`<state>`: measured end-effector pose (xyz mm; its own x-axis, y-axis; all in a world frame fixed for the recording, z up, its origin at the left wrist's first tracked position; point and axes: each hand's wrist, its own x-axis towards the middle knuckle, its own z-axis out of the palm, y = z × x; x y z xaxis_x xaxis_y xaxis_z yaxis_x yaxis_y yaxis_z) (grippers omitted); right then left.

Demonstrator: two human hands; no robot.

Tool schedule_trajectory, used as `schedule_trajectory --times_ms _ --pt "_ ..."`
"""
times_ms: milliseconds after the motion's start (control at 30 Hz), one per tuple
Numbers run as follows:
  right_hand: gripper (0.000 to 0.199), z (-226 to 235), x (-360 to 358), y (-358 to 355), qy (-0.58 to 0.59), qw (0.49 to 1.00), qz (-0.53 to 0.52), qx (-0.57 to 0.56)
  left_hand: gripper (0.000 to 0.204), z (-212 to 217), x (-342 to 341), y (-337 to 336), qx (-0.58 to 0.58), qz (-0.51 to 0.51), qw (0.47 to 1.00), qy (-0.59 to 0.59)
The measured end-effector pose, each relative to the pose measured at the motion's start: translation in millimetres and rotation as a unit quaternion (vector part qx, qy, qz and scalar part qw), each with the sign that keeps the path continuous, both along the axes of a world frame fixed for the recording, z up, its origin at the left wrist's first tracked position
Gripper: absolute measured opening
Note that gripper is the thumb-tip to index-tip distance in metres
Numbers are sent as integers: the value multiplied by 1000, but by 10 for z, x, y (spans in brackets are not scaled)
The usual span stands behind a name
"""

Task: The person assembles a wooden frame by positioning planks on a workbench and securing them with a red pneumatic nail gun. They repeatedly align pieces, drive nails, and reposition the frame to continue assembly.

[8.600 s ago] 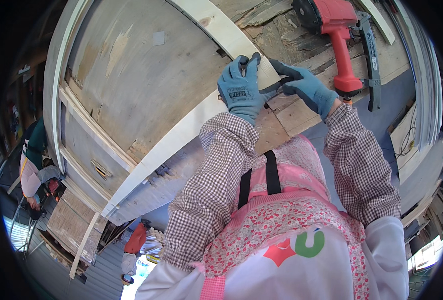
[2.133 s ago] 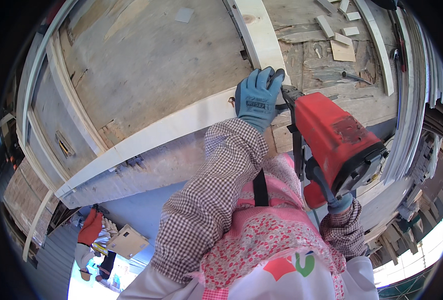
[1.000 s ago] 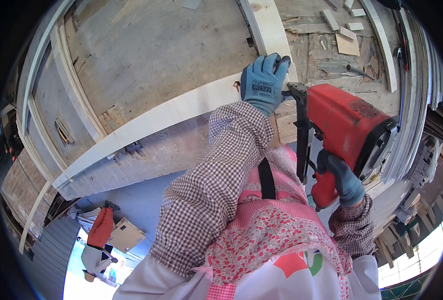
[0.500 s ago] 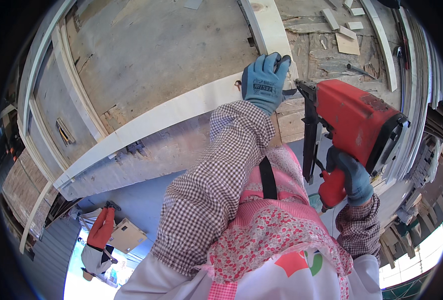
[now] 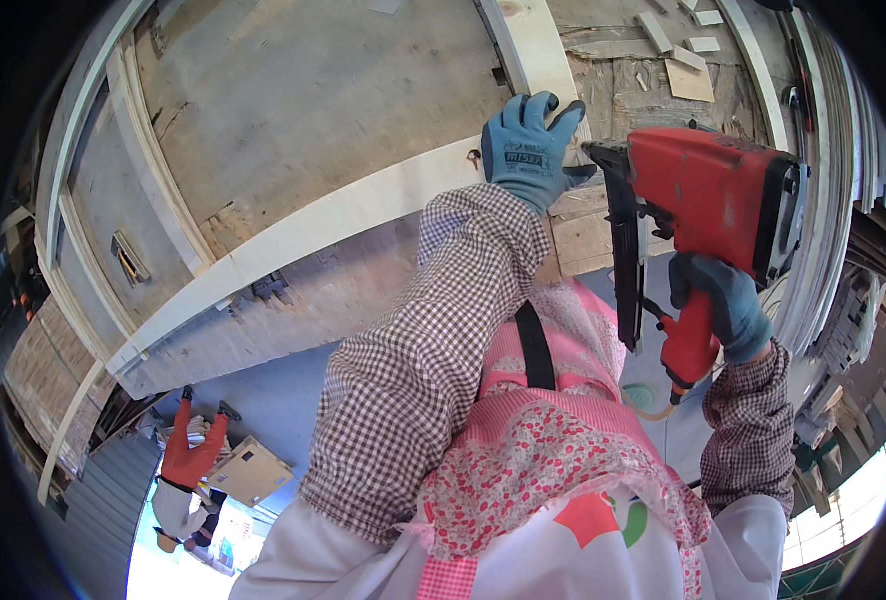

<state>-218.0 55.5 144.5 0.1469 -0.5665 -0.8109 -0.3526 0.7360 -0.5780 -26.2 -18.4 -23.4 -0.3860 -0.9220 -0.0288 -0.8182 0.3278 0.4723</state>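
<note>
My left hand [image 5: 531, 155], in a blue-grey glove with dark fingertips, lies on the corner where two pale wooden strips meet. Its fingers are spread over the wood and the thumb sticks out to the right. One strip [image 5: 363, 205] runs off to the left; the other strip [image 5: 538, 50] runs away from me. My right hand [image 5: 728, 300], gloved too, is wrapped round the handle of a red nail gun [image 5: 703, 185]. The gun's nose points left, close to my left thumb and the corner; whether it touches wood cannot be told. Its black magazine hangs down towards me.
A worn worktable [image 5: 313, 90] lies under the frame. Wood offcuts [image 5: 688, 75] are scattered at the far right, beside a long strip [image 5: 753, 60]. Stacked boards [image 5: 843, 180] stand along the right. An air hose [image 5: 651, 412] leaves the gun's handle. Another person [image 5: 188, 470] stands at lower left.
The nail gun and my right hand have moved away from my body, and the gun has tilted. My left fingers have spread wider on the corner. The other person's legs have shifted.
</note>
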Motion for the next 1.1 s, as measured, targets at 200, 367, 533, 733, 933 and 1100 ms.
schedule_trajectory --times_ms 200,367,533,733,933,1100 --pt "17 -8 -25 17 -40 995 -82 46 77 -76 -26 18 -29 -12 999 -34" --pt "32 4 -55 -2 24 998 19 -58 83 -40 -13 -5 -5 -20 999 -29" --pt "26 0 1 61 -43 985 -167 -27 103 26 170 -42 -3 -52 998 22" --pt "27 -41 95 14 8 995 33 -93 89 72 572 -20 34 -49 982 -179" --pt "34 51 140 -30 -20 997 -53 54 78 107 555 -21 95 -51 975 -194" --pt "36 36 163 52 -28 997 -48 57 71 146 527 -56 142 -60 960 -232"
